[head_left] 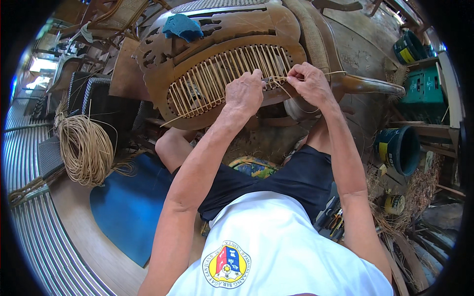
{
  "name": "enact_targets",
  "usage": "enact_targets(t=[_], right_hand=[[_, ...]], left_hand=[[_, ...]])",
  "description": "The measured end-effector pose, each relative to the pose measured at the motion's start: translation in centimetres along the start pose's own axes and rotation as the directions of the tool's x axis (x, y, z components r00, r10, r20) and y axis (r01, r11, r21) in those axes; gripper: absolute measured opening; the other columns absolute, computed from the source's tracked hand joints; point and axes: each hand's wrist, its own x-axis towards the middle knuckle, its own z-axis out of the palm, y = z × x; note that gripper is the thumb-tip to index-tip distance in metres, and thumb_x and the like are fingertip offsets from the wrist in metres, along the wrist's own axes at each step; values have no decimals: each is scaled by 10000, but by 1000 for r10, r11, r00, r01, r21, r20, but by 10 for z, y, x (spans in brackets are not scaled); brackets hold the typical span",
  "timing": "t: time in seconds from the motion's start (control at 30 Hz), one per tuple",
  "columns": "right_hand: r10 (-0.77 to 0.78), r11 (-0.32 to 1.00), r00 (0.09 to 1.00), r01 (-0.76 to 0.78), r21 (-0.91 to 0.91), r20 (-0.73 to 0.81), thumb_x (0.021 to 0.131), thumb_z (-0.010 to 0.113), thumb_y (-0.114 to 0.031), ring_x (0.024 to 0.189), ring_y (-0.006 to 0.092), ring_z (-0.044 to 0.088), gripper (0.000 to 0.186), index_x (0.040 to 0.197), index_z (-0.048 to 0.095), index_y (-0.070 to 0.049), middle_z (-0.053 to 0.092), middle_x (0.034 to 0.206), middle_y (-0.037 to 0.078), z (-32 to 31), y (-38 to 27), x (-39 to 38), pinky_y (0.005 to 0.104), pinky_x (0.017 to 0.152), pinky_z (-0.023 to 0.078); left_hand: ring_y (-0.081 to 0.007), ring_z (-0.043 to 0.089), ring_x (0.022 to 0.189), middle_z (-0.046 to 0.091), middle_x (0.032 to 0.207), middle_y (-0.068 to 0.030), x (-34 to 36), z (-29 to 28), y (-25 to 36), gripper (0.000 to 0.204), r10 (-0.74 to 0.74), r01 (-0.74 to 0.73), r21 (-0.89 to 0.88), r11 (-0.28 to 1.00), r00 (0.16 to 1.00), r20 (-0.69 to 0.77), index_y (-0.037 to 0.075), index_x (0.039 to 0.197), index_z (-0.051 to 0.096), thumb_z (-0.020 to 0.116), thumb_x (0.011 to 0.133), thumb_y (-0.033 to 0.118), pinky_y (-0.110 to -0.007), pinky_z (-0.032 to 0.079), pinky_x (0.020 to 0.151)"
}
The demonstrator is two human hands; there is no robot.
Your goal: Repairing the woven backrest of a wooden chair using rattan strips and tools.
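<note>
A carved brown wooden chair frame (pixel 237 30) lies in front of me. Its long rounded opening is crossed by many parallel cane strands (pixel 213 69), threaded through holes along the rim. My right hand (pixel 312 85) pinches a thin cane strand (pixel 335 73) at the opening's right end, and the strand's tail sticks out to the right. Close beside it, my left hand (pixel 244 93) is closed over the near rim, its fingertips by the same strand. What the left fingers grip is mostly hidden. A loose loop of cane hangs below the right hand.
A blue sponge-like piece (pixel 182 28) rests on the frame. To the left hangs a coil of cane (pixel 86 150) above a blue sheet (pixel 133 202). On the right stand a dark bucket (pixel 399 148), a green crate (pixel 422 93) and a heap of fibre scraps (pixel 419 190).
</note>
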Motion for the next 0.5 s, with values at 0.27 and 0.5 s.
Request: enact_targets(t=[0.27,0.5], right_hand=[[-13,998,999,11,70,33,911,745,-158,835,206,645,149,972,737,-22,638,901,88,-10,-2,-2,341,794,515],[2,1000,999,-1,-18,42,901,720,-208,879,293,681,162,978,747,-69,664,932,135,-1,1,1,403,824,543]], left_hand=[[-399,710,982,723,1002,-177,-3,0,1,238,-15,14,-36,999,1000,-23,57,1071,631,619,1039,293,-527,544,832],[-393,716,977,745,998,-186,-1,-12,4,257,-39,43,-70,997,998,56,62,1048,660,634,1035,317,-523,537,828]])
